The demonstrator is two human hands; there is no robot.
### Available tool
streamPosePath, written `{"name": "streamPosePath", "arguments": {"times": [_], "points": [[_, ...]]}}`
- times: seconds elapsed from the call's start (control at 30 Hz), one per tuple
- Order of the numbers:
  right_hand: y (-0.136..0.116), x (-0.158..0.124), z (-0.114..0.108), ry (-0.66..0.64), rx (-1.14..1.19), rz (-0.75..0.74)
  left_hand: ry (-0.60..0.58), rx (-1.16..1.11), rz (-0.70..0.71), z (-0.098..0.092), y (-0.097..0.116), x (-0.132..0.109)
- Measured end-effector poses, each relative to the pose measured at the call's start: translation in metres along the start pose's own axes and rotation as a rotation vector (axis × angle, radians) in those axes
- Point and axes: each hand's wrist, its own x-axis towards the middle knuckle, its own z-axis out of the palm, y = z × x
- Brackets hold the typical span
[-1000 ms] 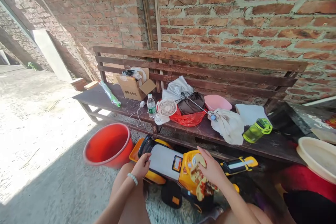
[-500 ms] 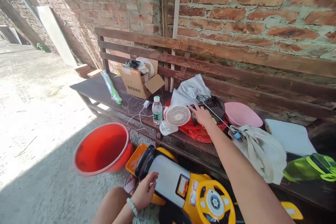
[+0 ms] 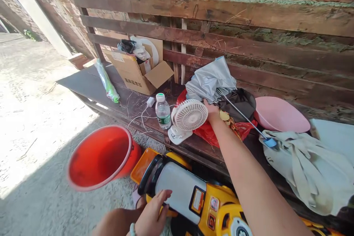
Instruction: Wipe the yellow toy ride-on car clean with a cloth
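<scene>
While the right hand (image 3: 212,111) reaches across to the wooden bench (image 3: 81,81), its fingers go behind the grille of the white desk fan (image 3: 191,116) and are mostly hidden — can't tell how far closed they are, or if they have hold of the fan. Thumb side is close to the grille's right edge.

Fan location: front edge of bench, on its own base, round grille tilted up. Water bottle (image 3: 163,112) upright just left of it, green cap on; white charger plug (image 3: 150,101) with cable behind and left of the bottle. Silver umbrella (image 3: 211,81) lies behind the hand, partly folded, shaft running right to a blue handle (image 3: 269,142) over an off-white cloth bag (image 3: 304,169). Red plastic bag (image 3: 206,136) sits under the right wrist, dark fabric (image 3: 245,103) piled at its back. Pink basin (image 3: 280,114) is right of that pile.

Left hand (image 3: 153,214) holds nothing: fingers loosely bent, thumb apart, by the gray seat of the yellow ride-on toy (image 3: 179,184). Contact with the seat unclear.

Open cardboard box (image 3: 127,70) stands farther left on the bench — stuffed, one flap out. Red bucket (image 3: 102,147) is on the ground, left of the toy.
</scene>
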Motion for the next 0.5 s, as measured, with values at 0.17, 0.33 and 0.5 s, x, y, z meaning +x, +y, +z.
{"name": "streamPosePath", "arguments": {"times": [0.17, 0.33, 0.5], "points": [[0.016, -0.004, 0.003, 0.053, -0.062, -0.170, 0.023, 0.018, 0.064, -0.004, 0.008, 0.003], [0.034, -0.030, 0.004, 0.163, -0.122, -0.332, 0.028, 0.007, 0.156, -0.001, 0.015, 0.011], [0.048, -0.076, -0.020, 0.194, -0.103, -0.310, 0.070, -0.107, 0.135, 0.004, 0.010, 0.023]]}}
